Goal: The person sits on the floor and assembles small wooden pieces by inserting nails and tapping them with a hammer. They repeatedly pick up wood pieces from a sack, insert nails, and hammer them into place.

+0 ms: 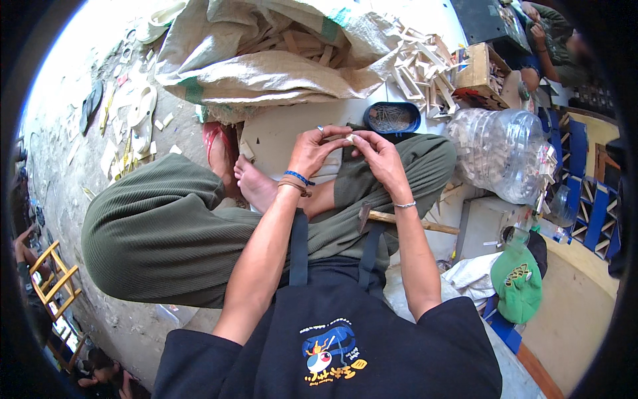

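Note:
In front of my crossed legs, both hands meet at a small pale piece [350, 138] that looks like wood. My left hand [312, 151] pinches it between thumb and fingertips from one side. From the other side, my right hand [382, 159] grips it with bent fingers. Just beyond them stands a dark blue oval tub [392, 118] of thin nails. A hammer [425, 225] with a wooden handle rests across my right thigh, its handle passing beneath my right forearm.
A white woven sack [226, 83] of wood pieces lies ahead, beside a heap of wooden strips [425, 63]. At right are a cardboard box [478, 73], a large clear plastic bottle [495, 149] and a green cap [517, 282]. Sandals and scraps litter the left floor. Other people sit near the edges.

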`<move>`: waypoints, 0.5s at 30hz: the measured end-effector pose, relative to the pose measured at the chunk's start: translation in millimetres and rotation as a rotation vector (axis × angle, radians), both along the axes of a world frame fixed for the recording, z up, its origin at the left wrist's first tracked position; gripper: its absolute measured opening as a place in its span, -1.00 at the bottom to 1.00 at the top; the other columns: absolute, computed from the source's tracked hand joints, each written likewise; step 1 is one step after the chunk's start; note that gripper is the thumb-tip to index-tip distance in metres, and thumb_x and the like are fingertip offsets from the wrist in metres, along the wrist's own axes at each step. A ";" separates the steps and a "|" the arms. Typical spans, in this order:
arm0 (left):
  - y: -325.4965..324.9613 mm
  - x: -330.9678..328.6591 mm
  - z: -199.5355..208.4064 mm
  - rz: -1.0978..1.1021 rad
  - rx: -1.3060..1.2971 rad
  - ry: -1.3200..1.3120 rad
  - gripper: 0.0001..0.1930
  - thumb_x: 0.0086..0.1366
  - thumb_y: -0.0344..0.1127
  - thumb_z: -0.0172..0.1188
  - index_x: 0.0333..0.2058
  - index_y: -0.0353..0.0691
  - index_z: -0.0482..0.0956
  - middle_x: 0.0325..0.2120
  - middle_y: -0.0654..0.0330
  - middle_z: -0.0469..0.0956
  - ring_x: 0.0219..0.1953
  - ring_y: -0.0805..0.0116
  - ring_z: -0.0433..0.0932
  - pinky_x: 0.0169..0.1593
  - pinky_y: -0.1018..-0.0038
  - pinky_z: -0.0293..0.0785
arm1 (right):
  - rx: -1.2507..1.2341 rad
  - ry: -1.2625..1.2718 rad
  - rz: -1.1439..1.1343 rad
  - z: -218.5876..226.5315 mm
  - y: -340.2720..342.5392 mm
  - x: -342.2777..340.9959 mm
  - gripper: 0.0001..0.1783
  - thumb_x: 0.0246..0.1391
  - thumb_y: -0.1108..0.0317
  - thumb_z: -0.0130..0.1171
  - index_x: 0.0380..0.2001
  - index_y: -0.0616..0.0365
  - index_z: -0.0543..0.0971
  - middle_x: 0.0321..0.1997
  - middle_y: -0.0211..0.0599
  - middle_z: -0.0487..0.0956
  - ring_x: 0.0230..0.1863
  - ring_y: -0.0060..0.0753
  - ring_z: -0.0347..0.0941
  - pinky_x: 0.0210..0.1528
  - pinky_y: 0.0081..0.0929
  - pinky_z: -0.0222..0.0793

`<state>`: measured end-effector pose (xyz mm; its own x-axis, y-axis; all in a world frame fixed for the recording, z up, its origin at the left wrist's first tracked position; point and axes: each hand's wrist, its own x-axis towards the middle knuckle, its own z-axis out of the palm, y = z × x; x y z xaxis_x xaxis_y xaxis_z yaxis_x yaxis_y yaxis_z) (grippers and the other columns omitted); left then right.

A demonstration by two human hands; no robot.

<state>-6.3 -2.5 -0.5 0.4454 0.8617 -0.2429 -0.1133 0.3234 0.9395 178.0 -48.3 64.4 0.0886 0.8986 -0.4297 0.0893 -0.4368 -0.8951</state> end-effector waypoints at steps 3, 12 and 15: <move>-0.4 -1.2 1.5 -0.024 0.010 0.045 -0.70 0.33 -0.39 0.42 0.02 -0.28 0.73 -0.03 0.17 0.75 -0.03 0.48 0.67 0.10 0.52 0.60 | 0.063 -0.250 0.040 2.1 12.3 33.3 -0.64 0.45 0.16 0.17 0.02 0.24 0.68 -0.26 -0.38 0.75 -0.23 -0.59 0.60 -0.07 -0.56 0.49; -4.7 1.9 5.4 0.001 0.056 0.107 -0.74 0.36 -0.38 0.39 0.01 -0.24 0.75 -0.13 0.26 0.78 -0.09 0.56 0.67 0.03 0.58 0.58 | 0.152 -1.359 0.482 -12.9 64.4 141.9 -0.84 0.23 0.38 0.15 -0.22 0.09 0.70 -0.25 0.00 0.70 -0.11 0.13 0.65 -0.06 -0.05 0.55; -6.4 2.6 7.6 0.024 0.082 0.112 -0.74 0.36 -0.37 0.40 0.01 -0.21 0.76 -0.17 0.29 0.78 -0.10 0.58 0.67 0.02 0.58 0.58 | 0.186 -1.392 0.588 -24.0 72.6 150.9 -0.85 0.16 0.43 0.14 -0.34 0.13 0.70 -0.33 -0.03 0.70 -0.17 0.08 0.68 -0.12 -0.05 0.58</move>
<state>-3.7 -8.9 7.1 0.3982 0.8910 -0.2181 -0.0135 0.2434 0.9698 328.8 24.4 40.3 -0.0635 0.9800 -0.1887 0.9978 0.0663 0.0084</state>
